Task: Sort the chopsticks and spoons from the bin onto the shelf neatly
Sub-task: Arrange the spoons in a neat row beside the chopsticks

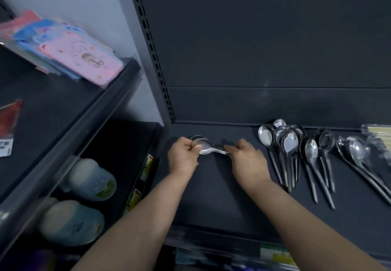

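On the shelf [222, 196] a spoon [206, 147] lies toward ten o'clock, its bowl pointing to nine and its handle to three. The left grip [183, 157] holds the bowl and the right grip [246, 157] holds the handle end. A spoon cluster [285, 143] lies at two o'clock, bowls toward twelve. Further spoons [357, 152] lie at three, with a chopstick packet [378, 133] behind them. At nine o'clock stands a neighbouring rack [63, 135], with flat packets [84, 59] on its upper tier and bottles [91, 177] below.

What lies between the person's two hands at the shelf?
In the head view, a short shiny spoon spans the gap: the left hand pinches its bowl, and the right hand holds its handle end.
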The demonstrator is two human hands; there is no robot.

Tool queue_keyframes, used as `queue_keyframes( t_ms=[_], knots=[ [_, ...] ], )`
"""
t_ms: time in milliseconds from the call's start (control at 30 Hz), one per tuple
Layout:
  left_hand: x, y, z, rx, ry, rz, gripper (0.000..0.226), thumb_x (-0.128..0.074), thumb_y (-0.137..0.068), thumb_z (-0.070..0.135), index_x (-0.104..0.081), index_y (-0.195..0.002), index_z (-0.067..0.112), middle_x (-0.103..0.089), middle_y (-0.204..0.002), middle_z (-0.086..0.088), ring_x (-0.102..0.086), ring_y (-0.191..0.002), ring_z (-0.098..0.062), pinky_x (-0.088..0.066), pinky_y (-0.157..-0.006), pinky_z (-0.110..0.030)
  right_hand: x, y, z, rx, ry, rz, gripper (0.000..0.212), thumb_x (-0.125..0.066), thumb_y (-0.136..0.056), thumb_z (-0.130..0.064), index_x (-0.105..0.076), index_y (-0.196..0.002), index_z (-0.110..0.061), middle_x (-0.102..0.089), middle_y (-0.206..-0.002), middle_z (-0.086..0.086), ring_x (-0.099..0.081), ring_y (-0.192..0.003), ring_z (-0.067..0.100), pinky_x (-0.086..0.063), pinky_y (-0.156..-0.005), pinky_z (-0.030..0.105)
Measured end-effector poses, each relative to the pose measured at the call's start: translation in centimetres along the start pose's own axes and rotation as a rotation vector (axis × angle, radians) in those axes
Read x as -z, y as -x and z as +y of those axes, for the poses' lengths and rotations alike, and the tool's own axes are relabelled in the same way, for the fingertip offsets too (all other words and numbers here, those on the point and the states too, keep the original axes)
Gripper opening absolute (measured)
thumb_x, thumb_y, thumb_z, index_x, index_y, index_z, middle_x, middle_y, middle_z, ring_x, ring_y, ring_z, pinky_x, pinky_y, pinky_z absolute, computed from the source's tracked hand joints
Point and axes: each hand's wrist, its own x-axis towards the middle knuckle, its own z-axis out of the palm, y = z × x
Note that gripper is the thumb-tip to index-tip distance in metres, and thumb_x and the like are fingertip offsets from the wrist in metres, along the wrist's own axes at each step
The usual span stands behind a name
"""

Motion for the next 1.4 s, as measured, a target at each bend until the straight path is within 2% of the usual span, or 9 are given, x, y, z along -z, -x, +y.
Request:
queue_keyframes(
  t_ms=[67, 167, 433, 600, 933, 1067, 1167, 1267, 1400],
  knots=[
    [0.0, -0.6, -0.3, -0.024, -0.058, -0.011, 0.016, -0.072, -0.079, 0.018, -0.057, -0.076, 0.023, -0.068, -0.075, 0.002, -0.068, -0.070, -0.020, -0.060, -0.066, -0.042, -0.4, -0.1, -0.3, -0.004, 0.044, 0.059, 0.042, -0.057, -0.086, -0.010, -0.063, -0.121, -0.032, -0.055, -0.107, 0.002, -0.052, -0.101, 0.026, -0.039, -0.079, 0.036],
    [0.3, -0.7, -0.2, -0.085, -0.198, 0.025, 0.027, -0.076, -0.078, 0.025, -0.051, -0.089, 0.022, -0.059, -0.077, 0.010, -0.062, -0.079, -0.019, -0.054, -0.076, -0.035, -0.9, -0.2, -0.7, -0.018, 0.156, 0.106, 0.038, -0.077, -0.064, -0.009, -0.075, -0.092, -0.034, -0.059, -0.083, -0.002, -0.055, -0.077, 0.023, -0.036, -0.063, 0.031],
    [-0.4, 0.6, 1.4, -0.305, -0.358, 0.001, 0.016, -0.069, -0.084, 0.024, -0.059, -0.097, 0.025, -0.063, -0.093, 0.012, -0.061, -0.084, -0.009, -0.048, -0.069, -0.027, -0.7, 0.2, 0.7, 0.039, 0.145, 0.181, 0.037, -0.083, -0.055, -0.010, -0.075, -0.085, -0.029, -0.061, -0.079, -0.003, -0.057, -0.072, 0.023, -0.043, -0.057, 0.033],
    [-4.0, 2.5, 3.1, -0.343, -0.294, -0.111, 0.017, -0.070, -0.083, 0.018, -0.061, -0.097, 0.023, -0.061, -0.085, 0.014, -0.064, -0.086, -0.013, -0.053, -0.079, -0.032, 0.4, 1.8, 4.1, 0.045, 0.121, 0.256, 0.036, -0.085, -0.055, -0.010, -0.076, -0.087, -0.025, -0.065, -0.083, -0.002, -0.061, -0.076, 0.025, -0.048, -0.059, 0.035],
    [-14.6, 8.7, 8.7, -0.465, -0.328, -0.333, 0.012, -0.068, -0.083, 0.018, -0.063, -0.093, 0.023, -0.058, -0.075, 0.018, -0.065, -0.083, -0.014, -0.054, -0.077, -0.031, 4.6, 7.3, 16.6, -0.251, 0.152, 0.233, 0.029, -0.073, -0.074, -0.010, -0.074, -0.100, -0.021, -0.066, -0.092, 0.003, -0.060, -0.088, 0.031, -0.047, -0.067, 0.040],
    [-17.9, 11.0, 10.3, -0.486, -0.331, -0.364, 0.011, -0.065, -0.085, 0.018, -0.063, -0.094, 0.025, -0.057, -0.076, 0.019, -0.064, -0.082, -0.011, -0.055, -0.075, -0.031, 5.8, 8.6, 21.0, -0.444, 0.170, 0.160, 0.034, -0.054, -0.090, -0.013, -0.057, -0.124, -0.016, -0.059, -0.116, 0.008, -0.053, -0.107, 0.031, -0.045, -0.082, 0.041],
    [-19.5, 12.2, 11.1, -0.490, -0.331, -0.362, 0.012, -0.064, -0.085, 0.019, -0.062, -0.094, 0.026, -0.059, -0.080, 0.018, -0.063, -0.081, -0.009, -0.053, -0.073, -0.029, 6.1, 8.9, 23.0, -0.540, 0.099, 0.070, 0.027, -0.042, -0.095, -0.016, -0.045, -0.122, -0.012, -0.052, -0.121, 0.011, -0.049, -0.113, 0.030, -0.043, -0.090, 0.039],
    [-20.4, 12.7, 11.5, -0.480, -0.351, -0.348, 0.013, -0.064, -0.087, 0.021, -0.062, -0.097, 0.028, -0.060, -0.084, 0.017, -0.061, -0.078, -0.007, -0.049, -0.068, -0.025, 6.4, 8.5, 23.9, -0.557, -0.052, 0.048, 0.029, -0.048, -0.096, -0.025, -0.044, -0.120, -0.009, -0.051, -0.123, 0.013, -0.047, -0.116, 0.031, -0.042, -0.092, 0.041],
    [-21.2, 13.1, 12.0, -0.459, -0.365, -0.297, 0.017, -0.063, -0.088, 0.022, -0.062, -0.104, 0.024, -0.061, -0.089, 0.015, -0.064, -0.086, -0.010, -0.050, -0.074, -0.026, 6.6, 7.8, 24.3, -0.537, -0.220, -0.013, 0.043, -0.063, -0.089, -0.035, -0.047, -0.118, -0.008, -0.055, -0.118, 0.012, -0.055, -0.111, 0.031, -0.046, -0.083, 0.038]
  ],
)
